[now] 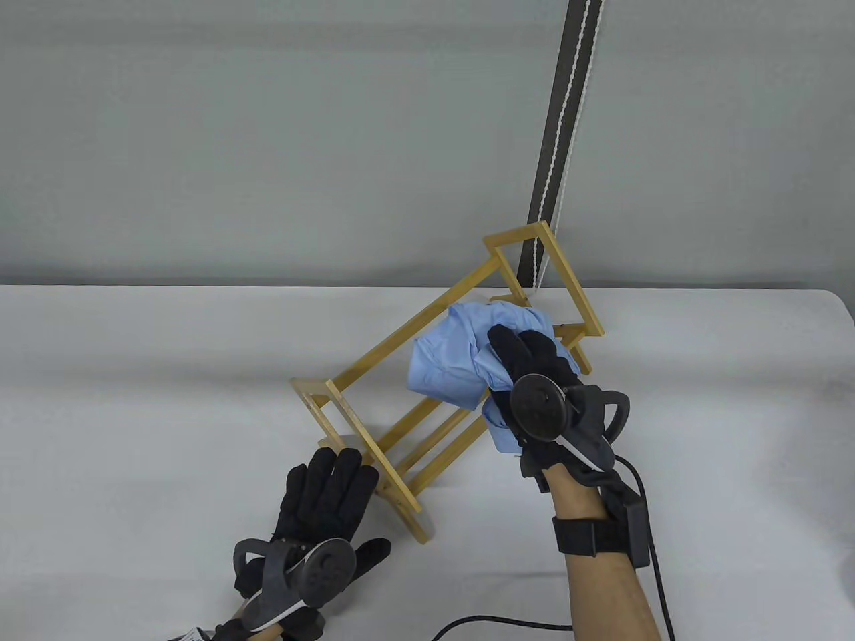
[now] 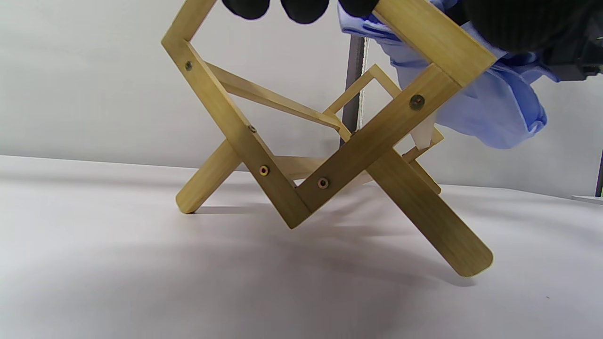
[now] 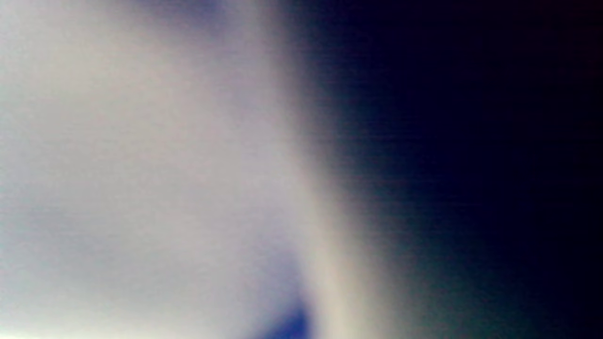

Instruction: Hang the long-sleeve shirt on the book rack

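Two gloved hands: left hand (image 1: 327, 497) spread beside one book rack (image 1: 374, 444), right hand (image 1: 534, 374) clutching one shirt (image 1: 444, 367).

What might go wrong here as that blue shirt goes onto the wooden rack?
1. The light blue shirt is bunched under the right hand, so it may slide off the rail instead of hanging.
2. The slatted bamboo book rack stands on narrow legs; the left hand only touches its end, so pressing down may tip or shift it.

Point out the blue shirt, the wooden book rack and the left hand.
blue shirt (image 1: 444, 370): table view, bunched cloth left of the right hand.
book rack (image 2: 377, 141): left wrist view, near end's crossed bar.
left hand (image 1: 320, 497): table view, back of the glove.
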### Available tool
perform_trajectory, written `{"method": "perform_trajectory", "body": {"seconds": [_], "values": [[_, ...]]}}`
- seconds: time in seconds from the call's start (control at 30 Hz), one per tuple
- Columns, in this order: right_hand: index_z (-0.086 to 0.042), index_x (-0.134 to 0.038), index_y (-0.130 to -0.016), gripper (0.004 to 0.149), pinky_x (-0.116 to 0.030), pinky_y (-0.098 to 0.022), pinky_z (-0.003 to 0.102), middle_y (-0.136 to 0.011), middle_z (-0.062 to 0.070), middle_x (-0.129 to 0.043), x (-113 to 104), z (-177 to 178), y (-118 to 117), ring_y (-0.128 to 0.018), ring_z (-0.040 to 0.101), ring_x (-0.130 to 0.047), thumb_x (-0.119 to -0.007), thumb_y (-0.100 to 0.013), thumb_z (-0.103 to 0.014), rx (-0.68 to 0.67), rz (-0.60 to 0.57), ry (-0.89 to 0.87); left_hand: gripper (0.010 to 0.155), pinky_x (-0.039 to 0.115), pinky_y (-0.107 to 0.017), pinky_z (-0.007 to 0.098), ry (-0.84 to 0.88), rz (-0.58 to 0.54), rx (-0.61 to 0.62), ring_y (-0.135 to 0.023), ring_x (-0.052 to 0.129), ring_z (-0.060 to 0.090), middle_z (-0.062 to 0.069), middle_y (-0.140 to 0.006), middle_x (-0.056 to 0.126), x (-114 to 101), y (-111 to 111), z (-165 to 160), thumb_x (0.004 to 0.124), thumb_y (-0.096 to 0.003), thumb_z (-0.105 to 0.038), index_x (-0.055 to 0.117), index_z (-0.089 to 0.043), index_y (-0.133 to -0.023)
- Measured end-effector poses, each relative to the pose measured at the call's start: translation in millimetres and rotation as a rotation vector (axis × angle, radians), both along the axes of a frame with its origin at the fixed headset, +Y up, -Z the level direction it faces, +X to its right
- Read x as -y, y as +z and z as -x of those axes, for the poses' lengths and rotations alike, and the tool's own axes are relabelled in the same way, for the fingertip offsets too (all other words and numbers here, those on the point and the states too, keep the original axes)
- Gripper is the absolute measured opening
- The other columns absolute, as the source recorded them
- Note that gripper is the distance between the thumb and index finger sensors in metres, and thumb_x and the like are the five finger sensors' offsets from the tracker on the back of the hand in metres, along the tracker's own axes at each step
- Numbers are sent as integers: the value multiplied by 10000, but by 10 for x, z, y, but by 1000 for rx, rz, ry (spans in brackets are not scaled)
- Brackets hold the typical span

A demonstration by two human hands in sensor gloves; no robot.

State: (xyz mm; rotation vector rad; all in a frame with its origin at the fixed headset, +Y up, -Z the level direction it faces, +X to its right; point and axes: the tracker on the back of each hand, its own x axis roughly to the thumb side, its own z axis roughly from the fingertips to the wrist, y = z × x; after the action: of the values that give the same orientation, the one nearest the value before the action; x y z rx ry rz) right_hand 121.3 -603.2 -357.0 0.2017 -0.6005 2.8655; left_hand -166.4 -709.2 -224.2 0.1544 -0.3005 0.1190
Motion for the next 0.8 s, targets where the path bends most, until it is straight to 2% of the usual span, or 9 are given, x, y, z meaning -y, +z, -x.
{"method": "perform_trajectory", "body": {"seconds": [0.5,0.8], "values": [[-390,-567,-1035,740,-919,-353,244,-1004,143,-750,97,266,-389,-607,281,-1024,-987,-426,-396,23,22,9,953,405,-872,520,6,21,-13,-1239,413,316,-66,-1338,353,6,-39,29,644,-352,-801,314,-440,-1169],[-395,-558,-1038,743,-914,-361,249,-1008,140,-745,235,390,-593,-615,280,-1019,-983,-429,-398,39,63,45,951,398,-874,518,14,42,-22,-1242,406,313,-69,-1338,351,23,-69,54,646,-353,-799,313,-441,-1169]]}}
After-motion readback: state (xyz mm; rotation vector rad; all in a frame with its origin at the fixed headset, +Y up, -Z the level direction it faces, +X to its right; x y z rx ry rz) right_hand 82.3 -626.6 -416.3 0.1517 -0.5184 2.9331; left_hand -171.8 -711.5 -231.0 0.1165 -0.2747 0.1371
